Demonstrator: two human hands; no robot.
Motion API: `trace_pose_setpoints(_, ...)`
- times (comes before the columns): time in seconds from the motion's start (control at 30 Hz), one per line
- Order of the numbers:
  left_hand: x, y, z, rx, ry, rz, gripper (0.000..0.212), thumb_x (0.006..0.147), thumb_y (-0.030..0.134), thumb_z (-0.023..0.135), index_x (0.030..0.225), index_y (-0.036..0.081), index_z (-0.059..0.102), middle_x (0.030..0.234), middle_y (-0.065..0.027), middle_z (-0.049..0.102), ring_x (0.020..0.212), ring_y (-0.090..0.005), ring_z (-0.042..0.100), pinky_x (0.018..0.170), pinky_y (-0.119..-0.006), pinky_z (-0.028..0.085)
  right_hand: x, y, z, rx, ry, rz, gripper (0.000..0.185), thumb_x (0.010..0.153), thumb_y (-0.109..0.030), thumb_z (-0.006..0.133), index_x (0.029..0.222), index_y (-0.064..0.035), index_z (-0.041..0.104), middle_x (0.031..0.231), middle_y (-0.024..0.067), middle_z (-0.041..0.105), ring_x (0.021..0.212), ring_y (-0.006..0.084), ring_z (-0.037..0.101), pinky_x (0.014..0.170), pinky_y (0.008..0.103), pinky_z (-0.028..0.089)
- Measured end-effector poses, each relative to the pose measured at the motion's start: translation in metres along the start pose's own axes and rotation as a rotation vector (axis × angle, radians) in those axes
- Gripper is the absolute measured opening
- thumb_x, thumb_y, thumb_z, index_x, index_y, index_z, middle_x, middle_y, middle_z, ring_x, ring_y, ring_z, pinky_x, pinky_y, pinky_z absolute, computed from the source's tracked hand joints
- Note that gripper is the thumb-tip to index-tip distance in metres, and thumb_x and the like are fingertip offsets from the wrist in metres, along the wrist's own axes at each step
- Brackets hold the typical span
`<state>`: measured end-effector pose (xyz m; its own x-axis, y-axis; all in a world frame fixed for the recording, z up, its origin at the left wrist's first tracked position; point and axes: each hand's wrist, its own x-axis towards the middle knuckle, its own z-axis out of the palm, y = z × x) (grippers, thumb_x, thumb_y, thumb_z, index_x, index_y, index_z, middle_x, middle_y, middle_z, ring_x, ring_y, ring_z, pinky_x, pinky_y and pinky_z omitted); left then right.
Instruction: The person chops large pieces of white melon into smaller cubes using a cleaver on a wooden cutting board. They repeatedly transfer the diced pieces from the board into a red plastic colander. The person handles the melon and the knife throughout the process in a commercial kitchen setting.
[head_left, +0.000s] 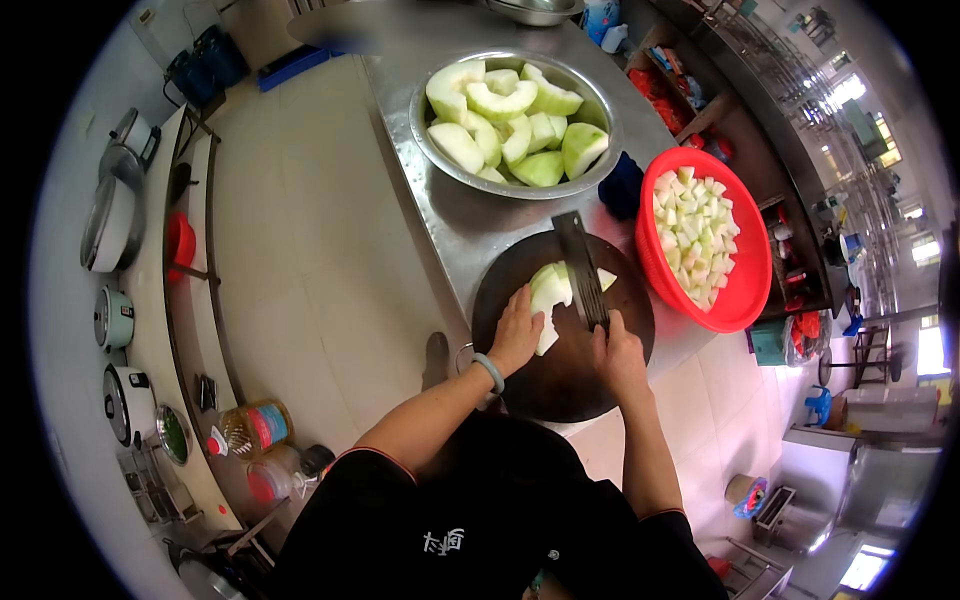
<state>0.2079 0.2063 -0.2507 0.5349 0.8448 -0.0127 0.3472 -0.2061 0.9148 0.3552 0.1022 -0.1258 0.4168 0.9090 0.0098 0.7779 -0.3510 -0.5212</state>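
Observation:
On a round dark chopping board (517, 390) lies a pale green curved gourd piece (551, 292), possibly winter melon. My left hand (516, 334) presses on its left side, with a bangle at the wrist. My right hand (621, 352) holds a cleaver (581, 270) by its handle, the blade at the gourd's right side. A small cut piece (606, 279) lies just right of the blade. Behind the board, a steel basin (517, 189) holds large peeled gourd pieces (540, 169). To the right, a tilted red plastic colander (750, 270) holds many small gourd cubes (694, 232).
The board, basin and colander stand on a steel table (450, 232). A dark blue cloth (622, 187) lies between basin and colander. At left, a shelf table (150, 300) carries rice cookers, with oil jugs (259, 429) near it. Wooden shelving (712, 112) stands at right.

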Motion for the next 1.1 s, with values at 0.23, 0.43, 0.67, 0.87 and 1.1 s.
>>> trace_pose_setpoints(0.23, 0.000, 0.011, 0.002, -0.002, -0.026, -0.053, 0.060, 0.096, 0.017, 0.055, 0.146, -0.009, 0.033, 0.146, -0.0299, 0.042, 0.135, -0.0429, 0.043, 0.113, -0.042, 0.035, 0.018, 0.024, 0.053, -0.234, -0.219, 0.038, 0.019, 0.096, -0.018, 0.053, 0.106, -0.0027, 0.050, 0.075, 0.0288, 0.065, 0.074, 0.0479, 0.066, 0.067, 0.0567, 0.053)
trace_pose_setpoints(0.43, -0.001, 0.004, 0.002, 0.022, -0.001, -0.005, 0.062, 0.096, 0.017, 0.056, 0.147, -0.008, 0.032, 0.146, -0.0287, 0.042, 0.134, -0.0431, 0.044, 0.112, -0.044, 0.037, 0.008, 0.016, 0.010, -0.031, -0.117, -0.057, 0.019, 0.093, -0.012, 0.060, 0.106, -0.0008, 0.052, 0.076, 0.0288, 0.064, 0.072, 0.0484, 0.065, 0.063, 0.0565, 0.050)
trace_pose_setpoints(0.67, -0.006, 0.005, 0.008, -0.099, 0.087, -0.108, 0.060, 0.094, 0.021, 0.061, 0.142, -0.007, 0.039, 0.143, -0.0268, 0.043, 0.133, -0.0409, 0.044, 0.112, -0.041, 0.036, 0.011, 0.015, 0.041, -0.113, -0.191, -0.060, 0.019, 0.093, -0.015, 0.058, 0.105, -0.0019, 0.050, 0.076, 0.0258, 0.066, 0.072, 0.0479, 0.065, 0.066, 0.0570, 0.052)
trace_pose_setpoints(0.87, -0.005, -0.005, 0.007, -0.048, 0.117, -0.077, 0.057, 0.091, 0.024, 0.067, 0.134, -0.007, 0.045, 0.135, -0.0255, 0.048, 0.124, -0.0399, 0.051, 0.108, -0.042, 0.040, 0.016, 0.018, 0.029, -0.055, -0.240, -0.011, 0.018, 0.094, -0.017, 0.057, 0.104, -0.0028, 0.051, 0.076, 0.0268, 0.066, 0.072, 0.0474, 0.065, 0.067, 0.0571, 0.052)
trace_pose_setpoints(1.1, -0.013, -0.008, 0.009, -0.086, 0.148, -0.176, 0.050, 0.090, 0.028, 0.072, 0.121, -0.006, 0.051, 0.120, -0.0205, 0.053, 0.107, -0.0297, 0.060, 0.092, -0.038, 0.050, 0.010, -0.010, -0.009, 0.075, -0.147, -0.257, 0.020, 0.093, -0.017, 0.061, 0.104, -0.0030, 0.052, 0.077, 0.0241, 0.066, 0.072, 0.0444, 0.065, 0.064, 0.0541, 0.051)
